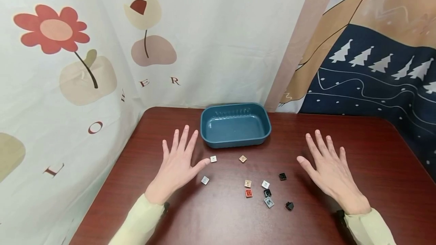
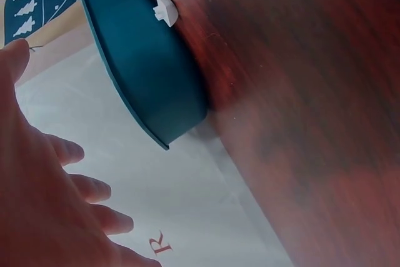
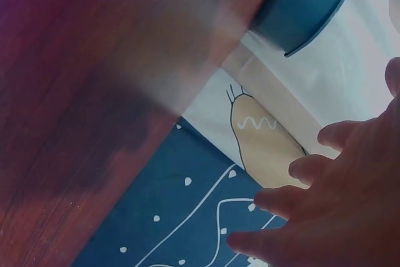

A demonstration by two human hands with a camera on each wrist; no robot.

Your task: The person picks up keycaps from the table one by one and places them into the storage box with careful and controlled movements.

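Several small keycaps lie scattered over the table's middle. My left hand (image 1: 178,165) is held over the left side of the table, fingers spread and nothing in it. Its thumb tip appears right beside a white keycap (image 1: 213,158); a pale blue-white keycap (image 1: 205,180) lies a little nearer. Over the right side, my right hand (image 1: 332,173) is likewise spread and holds nothing. Closest to it is a black keycap (image 1: 282,176). Between the hands lie a red keycap (image 1: 248,193), a grey keycap (image 1: 269,202), a tan keycap (image 1: 243,158) and a tipped black keycap (image 1: 289,206).
A blue rectangular basin (image 1: 235,144) stands at the table's back edge, between the hands. Behind the dark red wooden table (image 1: 211,222) hang a white flower-print curtain (image 1: 218,48) and a navy and tan printed cloth (image 1: 374,78).
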